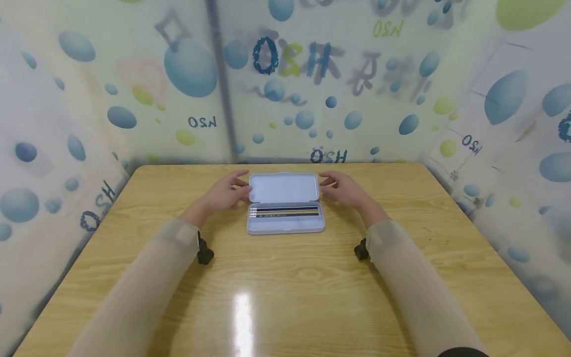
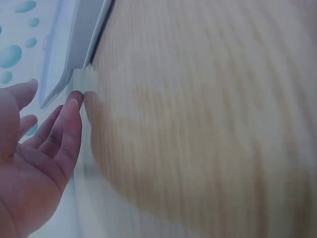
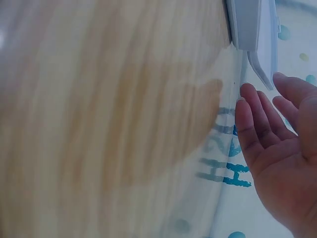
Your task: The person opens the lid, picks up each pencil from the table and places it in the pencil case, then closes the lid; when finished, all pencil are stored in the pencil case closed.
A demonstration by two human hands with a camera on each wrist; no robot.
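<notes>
A pale pencil case [image 1: 276, 226] lies on the wooden table with its lid [image 1: 283, 187] raised at the back. Several pencils [image 1: 287, 212], dark ones and a yellow one, lie side by side in the rear of its tray, their white ends to the left. My left hand [image 1: 226, 191] is at the lid's left edge, thumb tip right at the rim, fingers loosely bent. At the right edge is my right hand [image 1: 343, 190], its relaxed fingers close beside the lid. Both wrist views show the palms with nothing gripped, near the case's side [image 2: 91, 34].
The wooden table [image 1: 294, 282] reaches back to a patterned curtain wall [image 1: 285, 134] with blue and green drops. Similar walls rise on the left and right. A dark wrist camera [image 1: 205, 252] sits at the left cuff, another camera [image 1: 361, 249] at the right.
</notes>
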